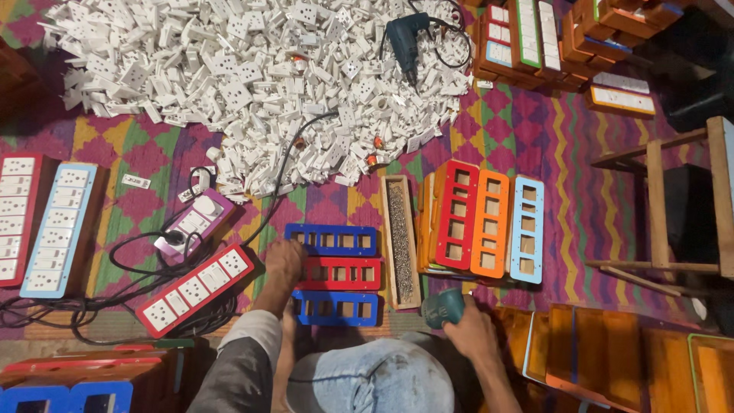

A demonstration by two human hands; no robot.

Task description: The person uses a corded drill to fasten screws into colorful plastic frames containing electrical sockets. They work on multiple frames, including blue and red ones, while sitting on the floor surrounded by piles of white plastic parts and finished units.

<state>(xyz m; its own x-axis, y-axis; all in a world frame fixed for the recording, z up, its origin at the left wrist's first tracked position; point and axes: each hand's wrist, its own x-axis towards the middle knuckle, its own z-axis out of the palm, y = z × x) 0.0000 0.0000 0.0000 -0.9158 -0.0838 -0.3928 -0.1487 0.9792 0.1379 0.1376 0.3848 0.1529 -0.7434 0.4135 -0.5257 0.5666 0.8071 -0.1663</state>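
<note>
- Left hand (283, 262) pressed down, fingers curled, on the top left corner of a red cut-out panel (339, 273); looks like bracing rather than gripping.
- Right hand (470, 333) closed round a teal power driver (443, 307), tool body pointing toward the panels, tip hidden from view.
- Red panel lying directly ahead of the left hand, flat on the patterned mat (535, 145), sandwiched between two blue cut-out panels (330, 239), one beyond it and one nearer the body.
- Just left of the right hand, a long narrow wooden tray of small screws (401, 241); beyond that hand, a stack of red, orange and pale blue panels (478, 223).
- Outward to the left of the left hand, a finished red socket strip (195, 289) and a purple one (191, 223), with black cables (115, 294) looping between.
- Far ahead of both hands, a big heap of white socket modules (252, 84) with a second drill (404, 38) lying on it.
- Risk, as a judgement: panel may skid if the bracing hand eases off; driver could catch bracing fingers, close to the openings; trailing cables beside the left forearm could snag.
- Pose: left arm stretched forward, sleeve rolled at the elbow; right arm bent, wrist tucked close to the body, head bowed over the work.
</note>
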